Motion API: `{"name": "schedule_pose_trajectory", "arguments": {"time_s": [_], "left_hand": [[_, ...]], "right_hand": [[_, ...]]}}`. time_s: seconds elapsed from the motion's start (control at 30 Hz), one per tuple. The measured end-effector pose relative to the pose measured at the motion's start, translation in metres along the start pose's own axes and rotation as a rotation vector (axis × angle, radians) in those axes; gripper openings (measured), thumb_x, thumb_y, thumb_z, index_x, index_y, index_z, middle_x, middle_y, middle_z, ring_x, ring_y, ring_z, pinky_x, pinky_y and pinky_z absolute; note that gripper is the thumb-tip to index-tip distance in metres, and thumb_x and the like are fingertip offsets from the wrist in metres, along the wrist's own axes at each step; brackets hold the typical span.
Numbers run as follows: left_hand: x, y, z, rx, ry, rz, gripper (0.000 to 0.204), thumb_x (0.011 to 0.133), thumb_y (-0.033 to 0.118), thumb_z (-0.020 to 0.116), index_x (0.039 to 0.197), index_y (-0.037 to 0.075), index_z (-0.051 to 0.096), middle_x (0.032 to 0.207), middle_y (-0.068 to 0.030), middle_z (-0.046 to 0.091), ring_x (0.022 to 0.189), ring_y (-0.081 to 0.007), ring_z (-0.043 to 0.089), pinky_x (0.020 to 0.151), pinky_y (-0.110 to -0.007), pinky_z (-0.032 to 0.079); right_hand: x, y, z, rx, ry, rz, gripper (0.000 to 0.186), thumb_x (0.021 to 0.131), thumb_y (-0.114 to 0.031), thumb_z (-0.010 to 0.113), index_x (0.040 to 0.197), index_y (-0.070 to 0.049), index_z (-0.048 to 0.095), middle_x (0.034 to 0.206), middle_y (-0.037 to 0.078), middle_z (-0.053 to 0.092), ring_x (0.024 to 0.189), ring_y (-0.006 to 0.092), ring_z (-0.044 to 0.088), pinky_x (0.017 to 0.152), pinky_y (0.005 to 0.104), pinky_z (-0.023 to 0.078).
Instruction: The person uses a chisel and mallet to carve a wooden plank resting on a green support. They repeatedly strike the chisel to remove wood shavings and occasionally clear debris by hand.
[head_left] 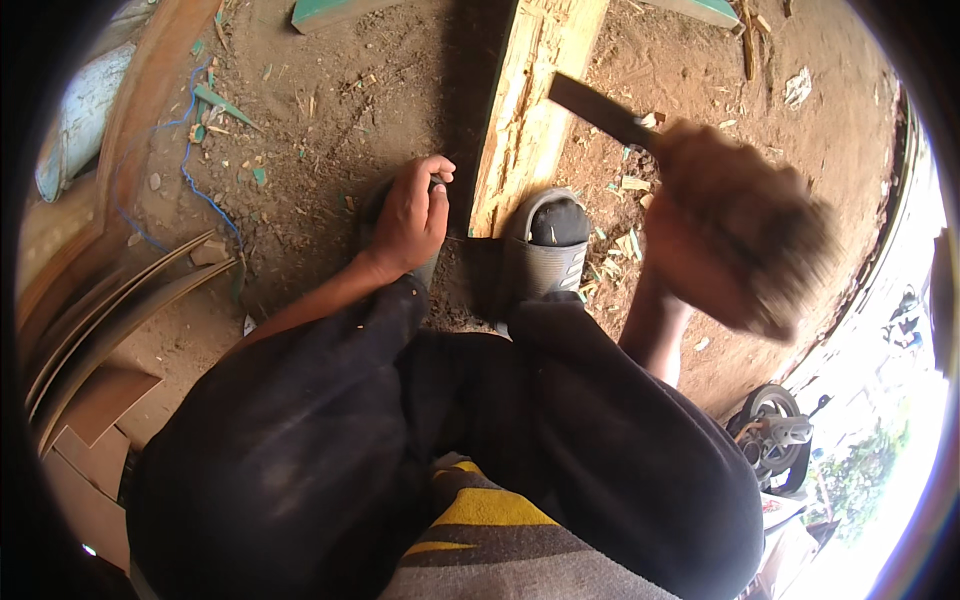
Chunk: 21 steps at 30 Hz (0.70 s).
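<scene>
My right hand (725,215), smeared by motion, is closed around a dark, flat metal blade tool (600,110) with a square end; its handle is hidden in the fist. The blade's end overlaps the right edge of a long wooden beam (535,110) in view; whether it touches cannot be told. The beam's pale face is rough and splintered, and its near end lies by my right foot in a grey slide sandal (545,260). My left hand (412,215) is curled near my left foot, beside the beam and apart from it. Something dark shows between its thumb and fingers.
Wood chips (625,245) and a blue string (190,170) lie on the dirt floor (340,110). Curved wooden strips (130,310) and brown boards (105,400) are at the left. Green-painted wood (335,12) lies at the far side. A wheeled machine (775,430) stands at the right.
</scene>
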<state>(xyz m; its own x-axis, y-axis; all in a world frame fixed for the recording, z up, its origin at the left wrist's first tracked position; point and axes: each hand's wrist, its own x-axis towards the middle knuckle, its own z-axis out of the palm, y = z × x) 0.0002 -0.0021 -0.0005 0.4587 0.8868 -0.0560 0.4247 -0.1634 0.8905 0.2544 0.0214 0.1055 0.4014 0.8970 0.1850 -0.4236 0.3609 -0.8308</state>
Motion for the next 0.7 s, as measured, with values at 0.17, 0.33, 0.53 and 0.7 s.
{"name": "schedule_pose_trajectory", "arguments": {"time_s": [0.17, 0.33, 0.53, 0.7], "left_hand": [[0.002, 0.002, -0.003, 0.040, -0.006, 0.021, 0.025, 0.093, -0.003, 0.049, 0.118, 0.000, 0.051, 0.102, -0.0168, 0.057, 0.096, -0.0330, 0.059, 0.089, -0.042, 0.047], [0.001, 0.001, -0.003, 0.026, 0.005, 0.028, 0.026, 0.093, -0.002, 0.050, 0.118, 0.000, 0.051, 0.102, -0.0164, 0.057, 0.096, -0.0331, 0.059, 0.089, -0.043, 0.047], [0.001, 0.001, -0.003, 0.040, -0.027, -0.021, 0.021, 0.095, 0.000, 0.050, 0.116, -0.001, 0.052, 0.108, -0.0172, 0.061, 0.104, -0.0347, 0.061, 0.096, -0.041, 0.047], [0.002, 0.002, -0.003, 0.052, -0.009, 0.036, 0.024, 0.093, -0.002, 0.050, 0.117, 0.000, 0.052, 0.104, -0.0161, 0.059, 0.099, -0.0335, 0.059, 0.092, -0.042, 0.047]], "right_hand": [[-0.007, 0.023, 0.008, -0.381, 0.067, 0.095, 0.060, 0.084, -0.067, 0.043, 0.087, -0.007, 0.052, 0.070, 0.011, 0.048, 0.064, 0.0238, 0.042, 0.069, 0.0425, 0.036], [0.006, -0.012, 0.011, 0.047, -0.135, -0.025, 0.058, 0.086, -0.066, 0.041, 0.088, -0.009, 0.052, 0.070, 0.008, 0.050, 0.060, 0.0221, 0.044, 0.063, 0.0406, 0.036], [-0.005, 0.012, 0.004, 0.001, -0.035, -0.002, 0.058, 0.085, -0.066, 0.041, 0.087, -0.008, 0.051, 0.069, 0.010, 0.048, 0.063, 0.0227, 0.043, 0.066, 0.0403, 0.036], [-0.008, 0.028, -0.012, 0.057, 0.081, 0.089, 0.060, 0.083, -0.066, 0.039, 0.088, -0.008, 0.053, 0.068, 0.010, 0.047, 0.064, 0.0241, 0.042, 0.067, 0.0416, 0.036]]}}
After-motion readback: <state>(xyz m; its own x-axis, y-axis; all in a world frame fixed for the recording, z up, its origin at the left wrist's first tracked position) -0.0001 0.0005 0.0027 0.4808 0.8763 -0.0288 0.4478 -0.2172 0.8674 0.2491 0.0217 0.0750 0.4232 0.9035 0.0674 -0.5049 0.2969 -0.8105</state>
